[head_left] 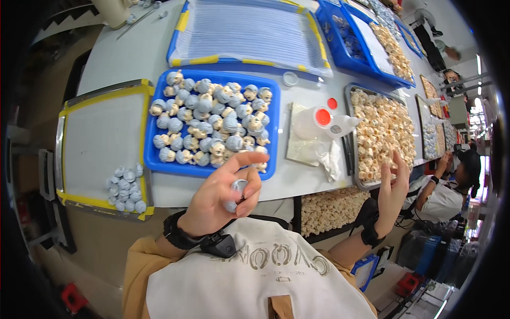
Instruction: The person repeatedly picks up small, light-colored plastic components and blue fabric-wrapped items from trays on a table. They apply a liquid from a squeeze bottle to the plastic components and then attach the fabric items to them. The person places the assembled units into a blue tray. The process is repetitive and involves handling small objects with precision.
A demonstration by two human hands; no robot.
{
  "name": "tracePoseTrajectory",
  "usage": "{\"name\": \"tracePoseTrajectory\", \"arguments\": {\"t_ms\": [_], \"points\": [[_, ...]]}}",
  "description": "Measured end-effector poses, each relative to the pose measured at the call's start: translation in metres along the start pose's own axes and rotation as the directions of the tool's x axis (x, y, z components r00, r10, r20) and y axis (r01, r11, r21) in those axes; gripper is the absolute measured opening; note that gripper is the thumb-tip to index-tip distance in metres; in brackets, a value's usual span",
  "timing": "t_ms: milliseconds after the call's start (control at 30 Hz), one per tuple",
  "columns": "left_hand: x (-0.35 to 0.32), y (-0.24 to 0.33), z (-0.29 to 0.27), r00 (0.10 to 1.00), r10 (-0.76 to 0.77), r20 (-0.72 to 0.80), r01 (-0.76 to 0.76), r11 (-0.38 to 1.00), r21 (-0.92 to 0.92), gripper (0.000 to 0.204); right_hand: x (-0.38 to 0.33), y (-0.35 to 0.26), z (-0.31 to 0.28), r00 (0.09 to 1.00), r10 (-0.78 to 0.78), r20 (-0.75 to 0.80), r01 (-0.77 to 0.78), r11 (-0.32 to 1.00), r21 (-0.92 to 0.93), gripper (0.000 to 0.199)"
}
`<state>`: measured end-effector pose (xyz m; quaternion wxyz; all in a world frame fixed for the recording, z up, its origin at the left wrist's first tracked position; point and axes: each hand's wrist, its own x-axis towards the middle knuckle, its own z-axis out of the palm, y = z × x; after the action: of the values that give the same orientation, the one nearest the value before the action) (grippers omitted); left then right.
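Observation:
My left hand (pixel 220 194) is raised in front of my chest and grips a small grey-blue figurine head (pixel 235 194) between thumb and fingers. Just beyond it lies a blue tray (pixel 150 162) filled with several grey-blue and cream figurine heads. My right hand (pixel 392 186) is lifted at the right with its fingers spread and nothing in it, close to the near edge of a metal tray (pixel 350 137) of cream figurine heads. A pile of grey-blue heads (pixel 126 187) lies in the near corner of a yellow-edged tray (pixel 95 139) at the left.
A white squeeze bottle with a red cap (pixel 319 121) lies between the two trays, beside crumpled plastic (pixel 330 158). A large lined blue tray (pixel 247 32) and further trays of parts run along the table. Another person (pixel 443 194) sits at the right.

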<state>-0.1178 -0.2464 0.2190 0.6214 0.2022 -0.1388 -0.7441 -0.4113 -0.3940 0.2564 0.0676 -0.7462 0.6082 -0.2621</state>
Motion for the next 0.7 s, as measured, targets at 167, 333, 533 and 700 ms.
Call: {"name": "tracePoseTrajectory", "arguments": {"t_ms": [167, 333, 533, 700], "points": [[-0.003, -0.008, 0.000, 0.997, -0.080, 0.016, 0.076, 0.977, 0.198, 0.038, 0.002, 0.046, 0.004, 0.997, 0.063, 0.051, -0.051, 0.978, -0.202, 0.034], [-0.003, -0.002, 0.007, 0.989, -0.135, 0.063, 0.106, 0.934, 0.340, 0.030, 0.009, 0.043, 0.018, 0.988, 0.051, 0.143, -0.043, 0.997, -0.063, 0.020], [-0.008, -0.001, 0.000, 0.987, -0.136, 0.090, 0.089, 0.911, 0.404, 0.042, -0.002, 0.036, 0.011, 0.995, 0.011, 0.099, -0.011, 1.000, -0.006, 0.019], [-0.008, -0.007, 0.003, 0.999, 0.012, -0.040, 0.004, 0.923, 0.385, 0.047, -0.007, 0.035, 0.012, 0.989, -0.037, 0.143, 0.038, 0.999, -0.010, 0.015]]}}
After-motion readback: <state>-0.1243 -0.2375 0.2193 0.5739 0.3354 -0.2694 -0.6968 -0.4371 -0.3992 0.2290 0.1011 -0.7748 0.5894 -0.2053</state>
